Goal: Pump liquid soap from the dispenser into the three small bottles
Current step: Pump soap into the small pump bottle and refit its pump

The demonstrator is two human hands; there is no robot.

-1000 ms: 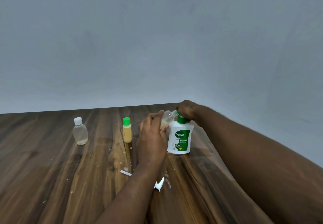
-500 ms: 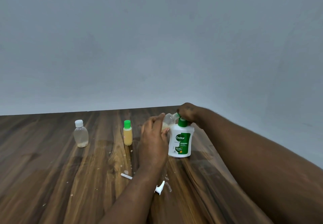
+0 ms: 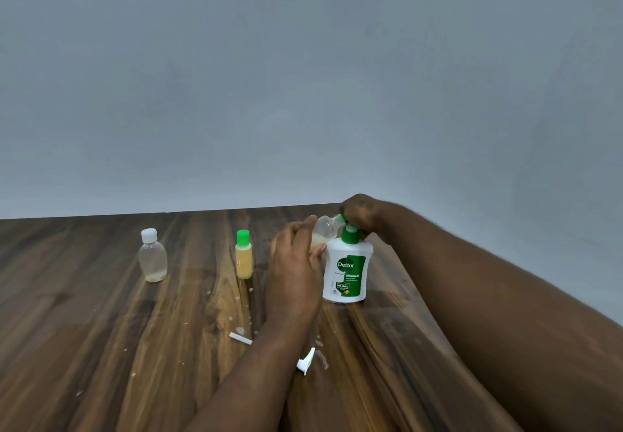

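**Clear bottle held at the pump spout**

- Nearest: a white plastic cap [image 3: 306, 361] lies on the dark wood-grain table [image 3: 101, 347], just beside the left forearm. A thin white strip [image 3: 240, 338] lies to its left, with pale droplets scattered around.
- Left hand [image 3: 296, 263]: fingers wrapped round a small clear plastic bottle [image 3: 324, 229], held off the table. The bottle is tilted, neck up towards the spout, with a little pale liquid pooled at the low end.
- White plastic soap dispenser [image 3: 347, 270] with green label and green pump: upright on the table, just right of the left hand.
- Right hand [image 3: 360, 212]: on the pump head, fingers curled down over it. Can't tell how far the pump is pressed.
- Further back, left: a small green-capped bottle of yellowish liquid [image 3: 243, 256], upright and capped.
- Well left of that: a clear white-capped bottle [image 3: 152, 258], upright, with a thin layer of liquid at the bottom.
- Behind: a plain grey wall [image 3: 303, 77].
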